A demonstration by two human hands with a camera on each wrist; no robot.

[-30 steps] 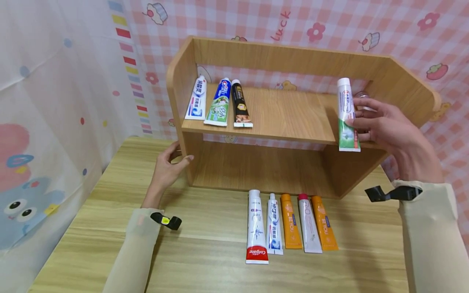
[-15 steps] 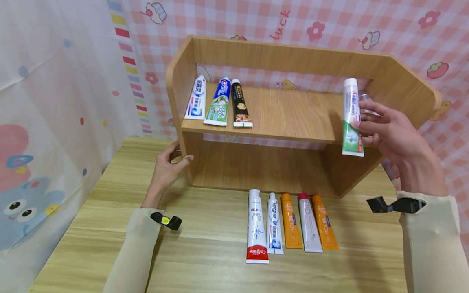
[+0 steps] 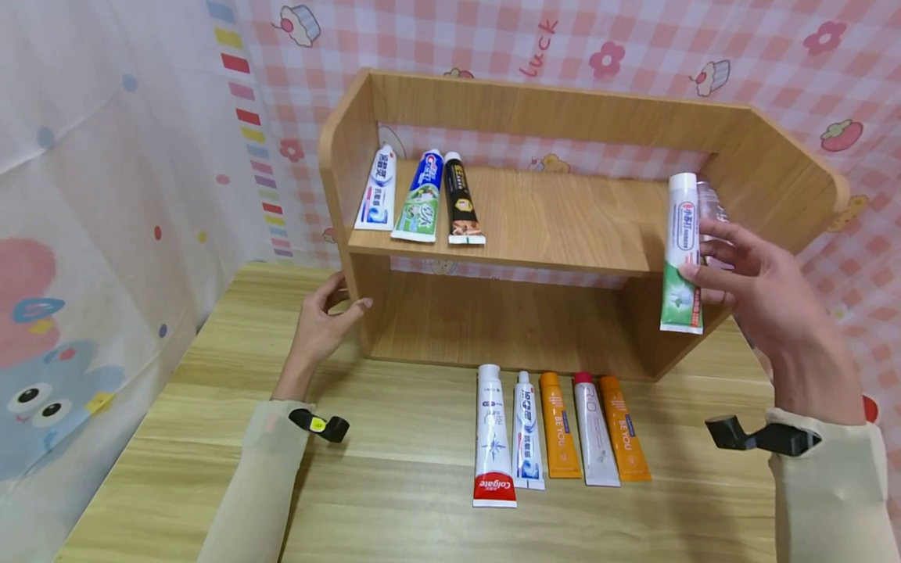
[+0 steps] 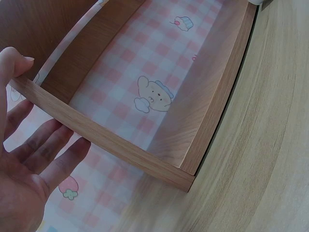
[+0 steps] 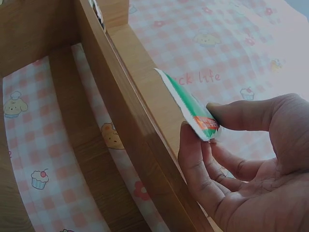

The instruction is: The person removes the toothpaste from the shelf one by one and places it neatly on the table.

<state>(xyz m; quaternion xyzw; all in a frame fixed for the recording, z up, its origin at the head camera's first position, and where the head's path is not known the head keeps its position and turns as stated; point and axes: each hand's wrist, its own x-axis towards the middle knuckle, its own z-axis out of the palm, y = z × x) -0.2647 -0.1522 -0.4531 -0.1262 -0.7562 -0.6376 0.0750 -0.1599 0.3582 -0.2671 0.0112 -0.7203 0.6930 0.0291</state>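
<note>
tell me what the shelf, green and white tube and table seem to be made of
Shelf: probably wood-grain board, satin; smooth flat panels, fine grain.
Green and white tube: likely plastic laminate, fairly glossy; flat sealed end, light sheen.
Table: wood or wood print, slightly shiny; streaky grain, soft reflections.

The green-and-white tube (image 3: 680, 262) partly hides a silvery item (image 3: 712, 205) behind it.

Wood-grain table (image 3: 394, 485) beneath five toothpaste tubes (image 3: 561, 434) and a wooden shelf unit (image 3: 556, 219).

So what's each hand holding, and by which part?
The right hand pinches a toothpaste tube near its middle; the left hand grips the shelf by its side panel's edge.
</note>
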